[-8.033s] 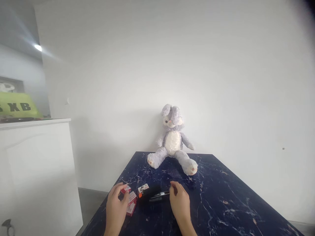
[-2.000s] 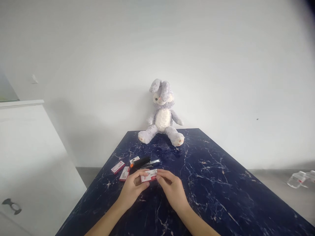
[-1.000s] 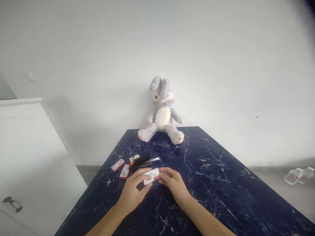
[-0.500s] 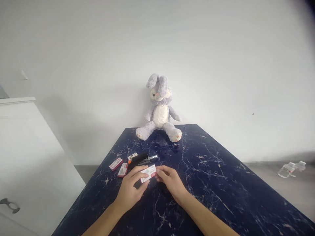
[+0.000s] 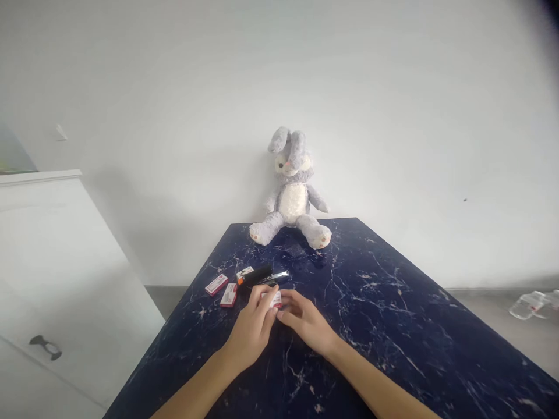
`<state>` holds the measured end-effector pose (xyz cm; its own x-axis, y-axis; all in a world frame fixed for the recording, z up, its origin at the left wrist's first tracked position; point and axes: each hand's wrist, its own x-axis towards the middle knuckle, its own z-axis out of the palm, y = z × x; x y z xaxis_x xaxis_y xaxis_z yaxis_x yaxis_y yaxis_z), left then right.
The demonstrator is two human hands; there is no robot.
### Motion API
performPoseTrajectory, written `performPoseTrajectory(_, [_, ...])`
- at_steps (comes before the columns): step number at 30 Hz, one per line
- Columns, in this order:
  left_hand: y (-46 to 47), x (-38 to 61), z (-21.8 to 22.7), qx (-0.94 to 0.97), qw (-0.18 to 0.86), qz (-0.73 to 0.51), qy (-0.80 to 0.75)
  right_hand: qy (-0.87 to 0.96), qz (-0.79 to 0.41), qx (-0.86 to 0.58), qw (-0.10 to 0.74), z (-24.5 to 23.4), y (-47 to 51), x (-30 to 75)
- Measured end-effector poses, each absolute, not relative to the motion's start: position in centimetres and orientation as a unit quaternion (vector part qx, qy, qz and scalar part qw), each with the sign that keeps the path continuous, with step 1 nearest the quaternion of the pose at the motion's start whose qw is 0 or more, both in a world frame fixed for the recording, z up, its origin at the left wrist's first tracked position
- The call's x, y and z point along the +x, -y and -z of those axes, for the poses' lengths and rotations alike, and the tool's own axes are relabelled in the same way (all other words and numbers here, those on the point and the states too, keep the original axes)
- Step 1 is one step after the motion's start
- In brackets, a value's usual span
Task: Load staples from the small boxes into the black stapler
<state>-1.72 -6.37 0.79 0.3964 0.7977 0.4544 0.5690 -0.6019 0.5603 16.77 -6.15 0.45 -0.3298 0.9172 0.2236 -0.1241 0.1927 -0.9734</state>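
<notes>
My left hand (image 5: 252,329) and my right hand (image 5: 303,320) meet over the dark blue marbled table (image 5: 393,349), both pinching a small red and white box (image 5: 275,299) between their fingertips. The left fingers cover most of the box. Just beyond it lies a black stapler (image 5: 262,275) with an orange end and a metal tip. Two more small red and white boxes (image 5: 216,284) (image 5: 229,295) lie to its left, and another small box (image 5: 244,272) rests against the stapler's orange end.
A grey and white plush rabbit (image 5: 291,195) sits at the table's far edge against the white wall. A white cabinet (image 5: 52,267) with a dark handle stands left. Clear plastic bottles (image 5: 530,304) lie on the floor at the right.
Both hands keep hold of the small box; my left fingers have closed further over it so less shows. The view has shifted slightly left.
</notes>
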Motion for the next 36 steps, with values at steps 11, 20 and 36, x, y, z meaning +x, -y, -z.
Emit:
performPoseTrajectory(11, [2.9,-6.9,-1.8,0.655,-0.147,-0.49,-0.557,0.625,-0.214,-0.577,0.48,1.1,0.2,15.0])
performPoseTrajectory(20, [0.3,-9.2,0.0,0.753,-0.076,-0.304,-0.579,0.682,-0.1,-0.597,0.41,2.7,-0.5,13.9])
performPoseTrajectory(36, [-0.1,-7.4,0.6,0.748,0.016,-0.282,-0.601,0.589,-0.188,-0.611,0.494,1.6,0.7,11.0])
